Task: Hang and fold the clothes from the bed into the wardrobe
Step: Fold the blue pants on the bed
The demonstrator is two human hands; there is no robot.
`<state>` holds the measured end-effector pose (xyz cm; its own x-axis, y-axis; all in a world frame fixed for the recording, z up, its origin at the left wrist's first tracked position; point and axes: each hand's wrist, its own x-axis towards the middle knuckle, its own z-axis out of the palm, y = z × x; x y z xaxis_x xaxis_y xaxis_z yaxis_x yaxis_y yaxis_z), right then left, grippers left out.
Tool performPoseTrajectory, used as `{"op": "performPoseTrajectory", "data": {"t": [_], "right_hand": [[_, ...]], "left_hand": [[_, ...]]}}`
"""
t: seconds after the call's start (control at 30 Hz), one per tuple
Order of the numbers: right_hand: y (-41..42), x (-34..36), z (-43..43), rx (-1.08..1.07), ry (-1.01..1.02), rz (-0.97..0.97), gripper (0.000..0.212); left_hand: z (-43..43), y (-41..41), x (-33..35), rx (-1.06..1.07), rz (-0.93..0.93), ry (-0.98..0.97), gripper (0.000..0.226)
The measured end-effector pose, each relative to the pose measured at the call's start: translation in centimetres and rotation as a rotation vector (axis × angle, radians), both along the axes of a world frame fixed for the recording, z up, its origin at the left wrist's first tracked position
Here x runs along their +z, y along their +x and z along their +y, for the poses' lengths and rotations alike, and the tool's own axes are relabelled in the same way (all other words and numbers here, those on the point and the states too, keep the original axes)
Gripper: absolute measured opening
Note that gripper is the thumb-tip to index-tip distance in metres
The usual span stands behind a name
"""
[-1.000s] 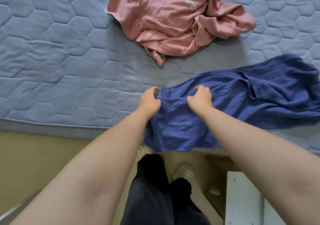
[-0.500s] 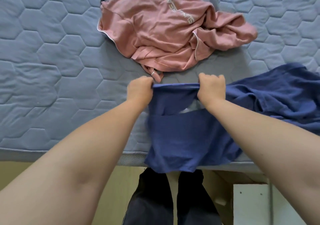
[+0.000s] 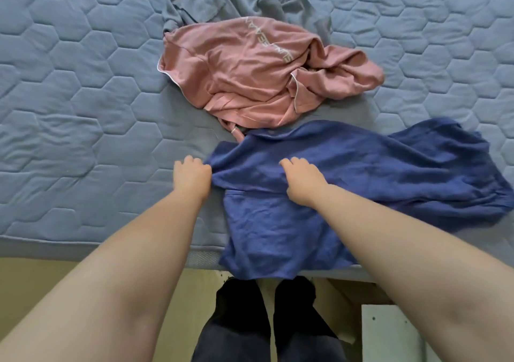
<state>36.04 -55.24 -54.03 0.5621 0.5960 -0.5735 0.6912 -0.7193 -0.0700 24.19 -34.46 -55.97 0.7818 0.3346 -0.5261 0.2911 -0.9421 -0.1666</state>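
Observation:
A dark blue garment (image 3: pixel 361 172) lies across the near edge of the bed (image 3: pixel 69 111), one end hanging over the edge. My left hand (image 3: pixel 192 178) grips its left edge with curled fingers. My right hand (image 3: pixel 301 180) grips a fold of it a little to the right. Behind it a crumpled pink garment (image 3: pixel 250 75) with white lettering lies on the quilt. A grey-blue garment (image 3: pixel 222 2) lies bunched beyond the pink one.
The bed's quilted blue cover spreads wide to the left and far right. Below the bed edge are a yellowish floor (image 3: pixel 41 283), my dark trouser legs (image 3: pixel 267 322) and a white panel (image 3: pixel 389 334) at the lower right.
My hands had lifted the blue garment's edge and stretched it taut. Now they have brought it down onto the bed, and the cloth lies flatter. The view has shifted to show more bed.

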Motion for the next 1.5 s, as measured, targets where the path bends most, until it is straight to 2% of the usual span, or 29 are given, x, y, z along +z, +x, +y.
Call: {"op": "performPoseTrajectory", "data": {"t": [0.1, 0.33, 0.53, 0.7, 0.9, 1.07, 1.2, 1.3, 1.37, 1.43, 1.5], "right_hand": [[-0.1, -0.5, -1.5, -0.141, -0.007, 0.032, 0.048], [1.0, -1.4, -6.3, -0.264, -0.085, 0.13, 0.034], [3.6, -1.6, -12.4, -0.408, 0.024, -0.032, 0.035], [9.0, -2.2, -19.5, -0.521, 0.114, -0.232, 0.035], [19.2, -3.2, -27.1, -0.705, 0.192, -0.303, 0.051], [27.0, -4.6, -32.6, -0.857, 0.205, -0.338, 0.041], [30.4, -5.3, -35.2, -0.939, 0.219, -0.139, 0.041], [31.2, -4.6, -35.4, -0.935, 0.199, 0.021, 0.007], [32.2, -3.8, -35.7, -0.917, 0.175, 0.076, 0.018], [33.9, -2.4, -36.2, -0.971, 0.253, -0.034, 0.026], [36.1, -0.6, -36.9, -1.054, 0.34, -0.191, 0.031]], "left_hand": [[-2.4, 0.2, 0.0, 0.097, 0.013, -0.075, 0.028], [-8.5, 3.5, -0.4, -0.046, -0.033, -0.251, 0.03], [-15.5, 8.2, -1.1, -0.111, -0.091, -0.388, 0.043], [-22.5, 13.6, -1.6, -0.153, -0.186, -0.44, 0.045], [-28.7, 21.2, -2.7, -0.147, -0.369, -0.399, 0.04], [-31.3, 27.0, -4.1, -0.145, -0.405, -0.379, 0.028], [-32.7, 30.3, -4.3, 0.042, -0.336, -0.437, 0.027], [-33.5, 31.9, -4.2, 0.041, -0.202, -0.408, 0.024], [-33.9, 32.9, -3.7, -0.043, -0.195, -0.314, 0.02], [-34.1, 34.3, -2.7, -0.11, -0.274, -0.218, 0.021], [-34.5, 36.7, -1.1, -0.023, -0.336, -0.224, 0.022]]}}
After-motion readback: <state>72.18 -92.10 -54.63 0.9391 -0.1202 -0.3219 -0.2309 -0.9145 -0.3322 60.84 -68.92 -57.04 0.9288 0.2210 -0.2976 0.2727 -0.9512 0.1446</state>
